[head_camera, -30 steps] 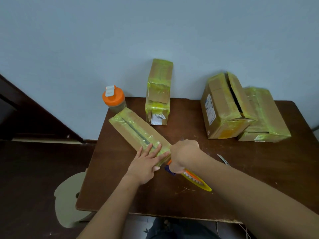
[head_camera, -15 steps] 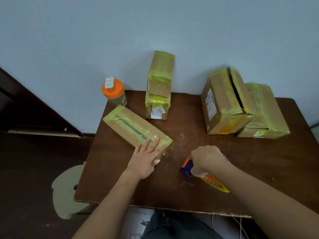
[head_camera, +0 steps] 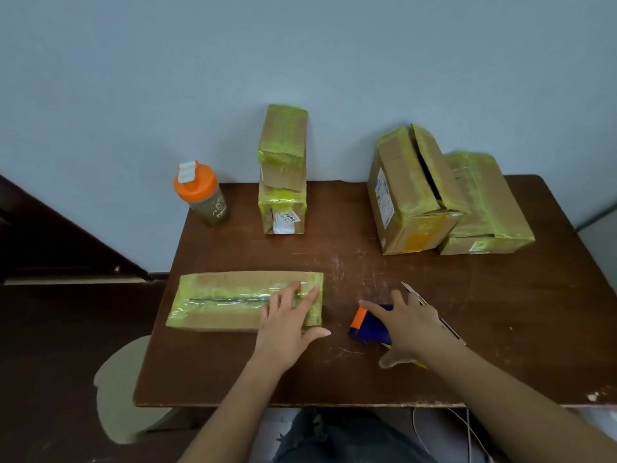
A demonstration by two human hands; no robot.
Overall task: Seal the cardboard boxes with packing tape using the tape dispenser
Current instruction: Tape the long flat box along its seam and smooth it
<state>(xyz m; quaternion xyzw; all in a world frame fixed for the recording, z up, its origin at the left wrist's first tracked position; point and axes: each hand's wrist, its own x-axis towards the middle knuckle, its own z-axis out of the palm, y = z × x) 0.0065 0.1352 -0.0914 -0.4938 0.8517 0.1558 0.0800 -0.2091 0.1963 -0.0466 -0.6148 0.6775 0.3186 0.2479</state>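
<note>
So our left hand (head_camera: 289, 324) lies flat with straight fingers on the taped flat box (head_camera: 233, 300) at the bench (head_camera: 334, 259) front, probably pinning it. Right hand (head_camera: 412, 325) rests spread over the tape dispenser (head_camera: 367, 325) just beside it, not gripping.

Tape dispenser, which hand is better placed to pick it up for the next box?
Right. The right hand lies open over the tape dispenser, while the left hand rests flat on the long flat box.
</note>
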